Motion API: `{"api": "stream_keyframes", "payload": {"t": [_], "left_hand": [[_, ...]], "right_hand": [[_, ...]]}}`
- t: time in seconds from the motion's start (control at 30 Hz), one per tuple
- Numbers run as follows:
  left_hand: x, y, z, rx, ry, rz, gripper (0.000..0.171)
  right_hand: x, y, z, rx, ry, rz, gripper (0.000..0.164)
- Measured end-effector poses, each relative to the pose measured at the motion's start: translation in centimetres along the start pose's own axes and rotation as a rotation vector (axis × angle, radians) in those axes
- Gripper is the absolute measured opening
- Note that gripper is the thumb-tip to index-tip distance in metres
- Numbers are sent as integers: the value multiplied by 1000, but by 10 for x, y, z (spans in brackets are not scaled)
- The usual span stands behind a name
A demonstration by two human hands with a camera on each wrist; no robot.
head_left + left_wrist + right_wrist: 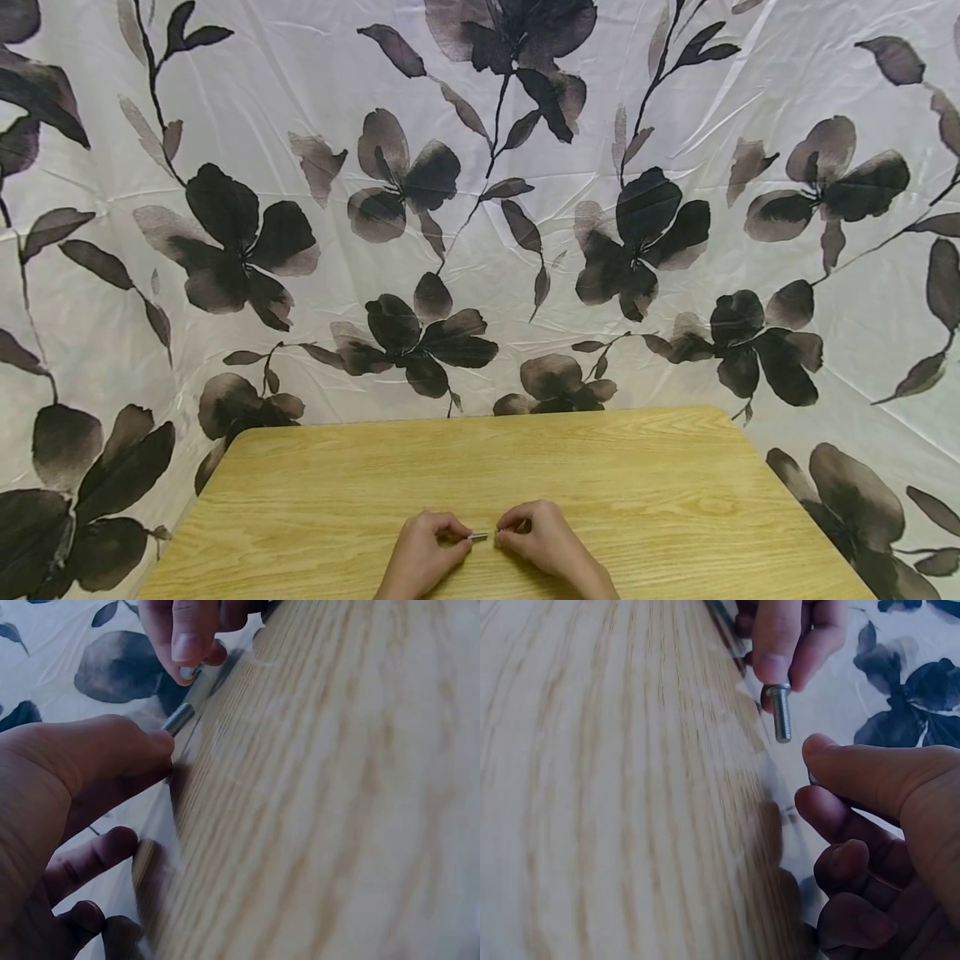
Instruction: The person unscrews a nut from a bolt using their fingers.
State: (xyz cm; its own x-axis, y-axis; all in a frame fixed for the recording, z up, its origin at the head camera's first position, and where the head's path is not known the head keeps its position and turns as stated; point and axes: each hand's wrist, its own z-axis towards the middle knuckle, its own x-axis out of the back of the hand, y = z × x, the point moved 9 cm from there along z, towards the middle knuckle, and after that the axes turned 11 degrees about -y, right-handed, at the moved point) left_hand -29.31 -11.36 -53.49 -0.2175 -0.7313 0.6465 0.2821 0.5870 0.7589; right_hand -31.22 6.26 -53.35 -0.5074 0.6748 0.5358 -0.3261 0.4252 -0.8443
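My left hand (426,552) pinches a silver bolt (781,716) by its head end between thumb and fingertips. The threaded shank (180,718) sticks out toward the other hand. Facing it, my right hand (546,542) pinches a small shiny metal nut (192,673), mostly hidden by the thumb and fingertip. A short gap separates the bolt's free end from the nut. Both hands are just above the near part of the wooden table (480,467).
A white cloth (525,250) printed with dark flowers hangs behind the table and at both sides. The table's far edge and its rounded corners show against the cloth.
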Motion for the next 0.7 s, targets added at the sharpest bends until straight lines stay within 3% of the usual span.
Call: {"api": "stream_keyframes", "payload": {"t": [0.7], "left_hand": [[-4,0,-1,7,-23,-2,12]], "right_hand": [[-8,1,-1,-18,-6,-91,5]]}}
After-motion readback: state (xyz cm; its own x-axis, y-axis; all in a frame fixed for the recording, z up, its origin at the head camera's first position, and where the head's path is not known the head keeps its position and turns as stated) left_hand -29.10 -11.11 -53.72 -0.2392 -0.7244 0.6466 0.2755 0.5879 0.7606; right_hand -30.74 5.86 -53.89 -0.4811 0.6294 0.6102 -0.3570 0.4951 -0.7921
